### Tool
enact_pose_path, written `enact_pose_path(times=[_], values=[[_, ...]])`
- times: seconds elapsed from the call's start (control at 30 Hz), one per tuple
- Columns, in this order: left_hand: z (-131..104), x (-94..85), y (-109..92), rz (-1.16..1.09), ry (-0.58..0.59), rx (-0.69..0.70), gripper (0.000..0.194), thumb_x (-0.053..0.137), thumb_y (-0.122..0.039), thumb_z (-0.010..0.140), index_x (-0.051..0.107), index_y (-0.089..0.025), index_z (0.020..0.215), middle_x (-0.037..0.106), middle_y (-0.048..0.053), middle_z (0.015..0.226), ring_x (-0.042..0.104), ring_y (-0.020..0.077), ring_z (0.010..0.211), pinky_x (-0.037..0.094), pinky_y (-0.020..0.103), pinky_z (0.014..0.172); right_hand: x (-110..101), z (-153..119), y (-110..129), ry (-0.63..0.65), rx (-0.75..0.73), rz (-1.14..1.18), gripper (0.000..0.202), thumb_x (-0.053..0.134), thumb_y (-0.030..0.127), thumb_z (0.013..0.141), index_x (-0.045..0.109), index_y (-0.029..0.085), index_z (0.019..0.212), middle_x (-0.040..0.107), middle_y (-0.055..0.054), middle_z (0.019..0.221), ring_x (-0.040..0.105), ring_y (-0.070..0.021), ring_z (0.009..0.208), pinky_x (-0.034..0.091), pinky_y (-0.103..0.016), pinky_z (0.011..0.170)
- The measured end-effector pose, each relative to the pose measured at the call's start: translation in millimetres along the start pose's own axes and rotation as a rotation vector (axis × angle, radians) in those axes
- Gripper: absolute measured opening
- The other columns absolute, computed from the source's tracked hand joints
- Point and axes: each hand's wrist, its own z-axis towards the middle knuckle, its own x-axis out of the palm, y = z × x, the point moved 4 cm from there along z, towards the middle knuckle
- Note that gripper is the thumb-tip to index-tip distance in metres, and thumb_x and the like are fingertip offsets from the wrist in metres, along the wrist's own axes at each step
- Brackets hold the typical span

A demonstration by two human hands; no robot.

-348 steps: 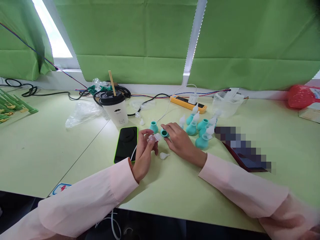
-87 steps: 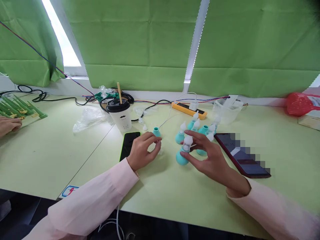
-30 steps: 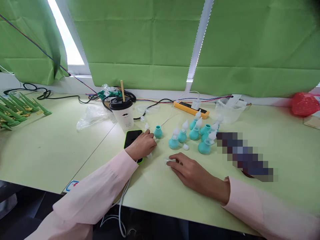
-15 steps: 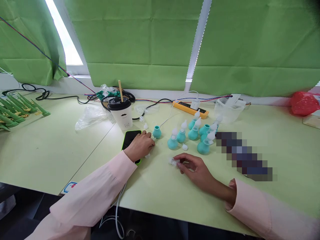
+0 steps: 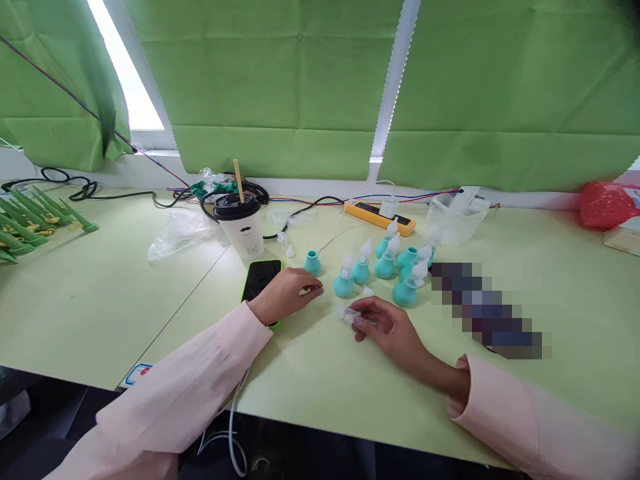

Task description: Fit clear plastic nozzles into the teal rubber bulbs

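Note:
My right hand [image 5: 387, 327] pinches a small clear plastic piece [image 5: 349, 315] between thumb and fingers, low over the table. My left hand [image 5: 287, 293] is bent over the right side of a black phone with a green edge [image 5: 261, 280]; its thumb and fingertips are pressed together, and whatever they hold is too small to make out. Just beyond its fingers stands a teal bulb [image 5: 312, 264] with an open neck. Several teal bulbs with clear, pointed tops, one of them [image 5: 343, 284] nearest my hands, stand grouped behind my right hand. A small white piece [image 5: 368, 292] lies beside them.
A lidded paper cup [image 5: 243, 233] with a straw stands behind the phone, near crumpled clear plastic [image 5: 177, 233]. Behind the bulbs are an orange power strip [image 5: 380, 217] and a translucent container [image 5: 456, 220]. Green stem-like pieces [image 5: 40, 217] lie far left; a red bag [image 5: 607, 205] sits far right.
My left hand has shifted right, its fingertips moving away from the open teal bulb towards my right hand. My right hand has risen slightly with the clear piece.

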Motion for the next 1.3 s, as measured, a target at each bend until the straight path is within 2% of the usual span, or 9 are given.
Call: enact_pose_path(times=[0.1, 0.2, 0.4, 0.6, 0.67, 0.77, 0.87, 1.07, 1.3], values=[[-5, 4.9, -9, -0.42, -0.053, -0.089, 0.018, 0.054, -0.028, 0.073, 0.065, -0.014, 0.078, 0.065, 0.004, 0.072, 0.057, 0.0101, 0.06, 0.048, 0.021, 0.06, -2, 3, 0, -0.036, 0.015, 0.046, 0.024, 0.062, 0.034, 0.066, 0.056, 0.016, 0.081, 0.057, -0.004, 0.081, 0.056, -0.0121, 0.064, 0.052, -0.03, 0.056], [-10, 16.8, -20, -0.761, -0.004, -0.155, 0.018, 0.06, -0.027, 0.068, 0.065, -0.013, 0.076, 0.065, 0.005, 0.074, 0.059, 0.0125, 0.067, 0.051, 0.023, 0.064, -3, 4, 1, -0.068, 0.052, 0.121, 0.023, 0.066, 0.033, 0.061, 0.056, 0.016, 0.072, 0.06, -0.005, 0.082, 0.057, -0.0135, 0.066, 0.053, -0.031, 0.057], [-13, 30.3, -25, -1.058, -0.013, -0.327, 0.02, 0.068, -0.02, 0.057, 0.065, -0.01, 0.074, 0.064, 0.005, 0.071, 0.058, 0.0122, 0.063, 0.05, 0.023, 0.059, -6, 4, 3, -0.127, 0.136, 0.234, 0.021, 0.07, 0.029, 0.056, 0.054, 0.014, 0.057, 0.062, -0.004, 0.079, 0.06, -0.0134, 0.064, 0.053, -0.029, 0.059], [-12, 32.4, -21, -1.119, 0.018, -0.429, 0.016, 0.07, -0.018, 0.055, 0.066, -0.011, 0.069, 0.066, 0.005, 0.071, 0.06, 0.0142, 0.067, 0.05, 0.025, 0.066, -7, 2, 0, -0.128, 0.137, 0.302, 0.02, 0.072, 0.024, 0.055, 0.054, 0.015, 0.054, 0.06, -0.001, 0.075, 0.059, -0.0122, 0.063, 0.052, -0.026, 0.057], [-13, 33.9, -20, -1.13, 0.029, -0.449, 0.017, 0.07, -0.018, 0.054, 0.067, -0.012, 0.07, 0.067, 0.005, 0.071, 0.06, 0.0145, 0.067, 0.05, 0.025, 0.066, -6, 1, -1, -0.121, 0.149, 0.317, 0.019, 0.073, 0.022, 0.053, 0.057, 0.016, 0.062, 0.061, 0.0, 0.076, 0.059, -0.0121, 0.062, 0.051, -0.026, 0.056], [-14, 36.2, -18, -1.129, 0.032, -0.486, 0.019, 0.071, -0.019, 0.054, 0.068, -0.012, 0.071, 0.067, 0.005, 0.07, 0.06, 0.0143, 0.064, 0.051, 0.025, 0.065, -5, 1, -2, -0.103, 0.181, 0.324, 0.034, 0.073, 0.021, 0.052, 0.059, 0.018, 0.083, 0.062, -0.001, 0.079, 0.06, -0.0128, 0.062, 0.05, -0.027, 0.056], [-15, 36.1, -18, -1.136, 0.005, -0.498, 0.021, 0.071, -0.021, 0.054, 0.068, -0.012, 0.073, 0.067, 0.005, 0.068, 0.059, 0.0135, 0.061, 0.05, 0.025, 0.063, -3, 1, -2, -0.085, 0.219, 0.309, 0.035, 0.072, 0.021, 0.052, 0.06, 0.015, 0.084, 0.063, -0.003, 0.076, 0.06, -0.0141, 0.063, 0.05, -0.028, 0.058], [-12, 29.1, -25, -1.175, -0.088, -0.256, 0.015, 0.068, -0.022, 0.059, 0.069, -0.016, 0.072, 0.057, 0.002, 0.069, 0.051, 0.0075, 0.056, 0.043, 0.019, 0.05, -3, 3, -3, -0.061, 0.214, 0.331, 0.026, 0.071, 0.02, 0.055, 0.062, 0.016, 0.08, 0.064, -0.002, 0.073, 0.061, -0.0149, 0.068, 0.05, -0.028, 0.062], [-13, 30.2, -25, -1.085, -0.097, -0.155, 0.016, 0.066, -0.02, 0.064, 0.068, -0.019, 0.08, 0.05, 0.001, 0.066, 0.046, 0.0057, 0.054, 0.036, 0.018, 0.047, 1, 1, 2, 0.028, 0.286, 0.412, 0.023, 0.071, 0.022, 0.056, 0.065, 0.019, 0.077, 0.064, -0.001, 0.077, 0.062, -0.0141, 0.067, 0.05, -0.027, 0.062]])
